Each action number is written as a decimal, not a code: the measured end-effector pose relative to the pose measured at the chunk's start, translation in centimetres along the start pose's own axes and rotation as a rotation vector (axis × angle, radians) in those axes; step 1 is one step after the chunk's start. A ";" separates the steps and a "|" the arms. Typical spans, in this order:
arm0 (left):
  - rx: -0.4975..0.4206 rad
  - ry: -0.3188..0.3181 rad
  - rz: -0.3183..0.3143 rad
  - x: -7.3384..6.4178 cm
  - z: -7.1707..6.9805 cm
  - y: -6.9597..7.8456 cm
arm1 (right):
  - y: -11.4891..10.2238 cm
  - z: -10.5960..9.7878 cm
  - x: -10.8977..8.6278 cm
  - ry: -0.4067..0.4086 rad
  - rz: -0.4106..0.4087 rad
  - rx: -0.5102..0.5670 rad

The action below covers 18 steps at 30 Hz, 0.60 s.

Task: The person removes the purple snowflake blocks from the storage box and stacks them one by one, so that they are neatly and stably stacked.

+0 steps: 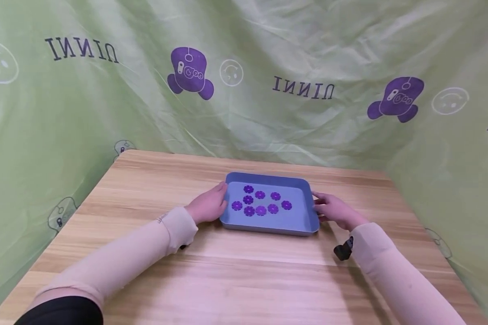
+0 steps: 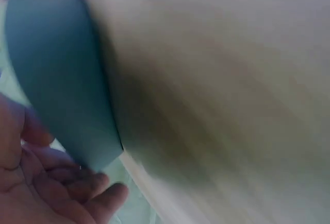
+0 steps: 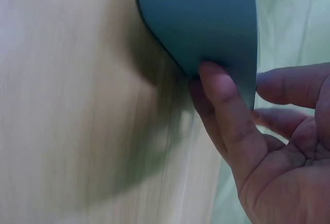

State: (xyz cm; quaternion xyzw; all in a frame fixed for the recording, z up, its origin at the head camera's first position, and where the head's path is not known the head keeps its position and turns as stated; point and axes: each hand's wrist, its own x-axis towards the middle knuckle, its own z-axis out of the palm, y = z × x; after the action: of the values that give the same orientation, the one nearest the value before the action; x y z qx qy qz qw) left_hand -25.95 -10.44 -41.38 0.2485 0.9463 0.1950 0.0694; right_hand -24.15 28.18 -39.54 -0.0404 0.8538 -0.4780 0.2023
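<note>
A shallow blue-grey rectangular tray is between my two hands, close over the wooden tabletop. Several flat purple flower-shaped discs with notched edges lie scattered on its floor, mostly toward the left and middle. My left hand holds the tray's left end, its thumb at the rim and its fingers around the outer wall. At the opposite end, my right hand grips the wall; in the right wrist view, fingertips press on the outer side near a corner while the thumb sits at the rim.
The wood-grain table stretches out in front of and around the tray. Behind it and along both sides hangs a green printed curtain, right at the table's back edge. A black wrist device sticks out below the right cuff.
</note>
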 end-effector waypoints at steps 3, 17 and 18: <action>0.070 0.032 -0.013 -1.4 -0.1 -0.3 | -0.8 1.3 0.2 -0.005 -0.001 0.008; 0.268 0.046 -0.052 -4.5 -0.4 -2.7 | -1.9 3.5 0.8 -0.051 -0.022 -0.025; 0.265 0.044 -0.053 -4.7 -0.4 -2.8 | -2.0 3.6 0.8 -0.057 -0.020 -0.027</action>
State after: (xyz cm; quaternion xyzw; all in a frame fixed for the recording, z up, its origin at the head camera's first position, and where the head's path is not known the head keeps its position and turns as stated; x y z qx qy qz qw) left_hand -23.25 -15.17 -42.00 0.2263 0.9712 0.0719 0.0203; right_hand -23.80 24.05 -39.81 -0.0654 0.8535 -0.4672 0.2213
